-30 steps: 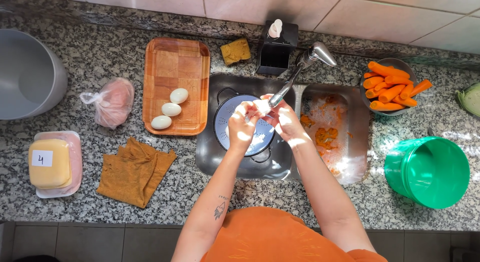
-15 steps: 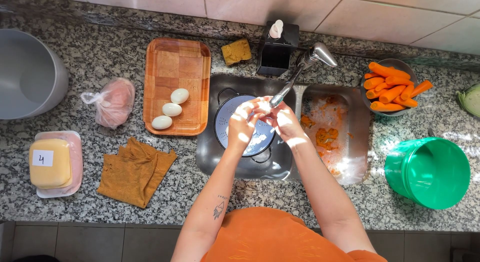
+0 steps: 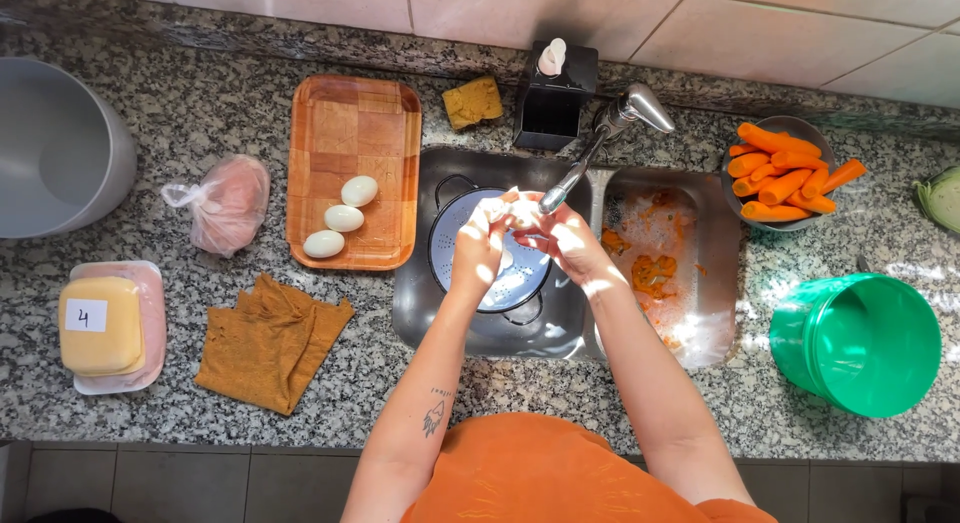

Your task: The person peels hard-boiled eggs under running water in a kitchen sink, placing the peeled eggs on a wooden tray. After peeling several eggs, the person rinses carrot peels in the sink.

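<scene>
Both my left hand [image 3: 478,245] and right hand [image 3: 562,241] cup a wet egg [image 3: 522,215] under the tap [image 3: 585,163]; squeezed, it may slip into the colander [image 3: 455,245]

Location: a home kitchen. A double steel sink [image 3: 560,333] with faucet [image 3: 610,133] is sitting in a granite table [image 3: 180,123], tiled wall [image 3: 700,23] backing it, carrots [image 3: 785,173] and eggs [image 3: 343,218] lying nearby.

At the counter's left edge: 1 clear tub [image 3: 112,328] of yellow and pink slices, with a small white square label [image 3: 86,314] on top. Farther back, near the tray: 1 knotted clear bag [image 3: 225,203] of pink contents.
</scene>
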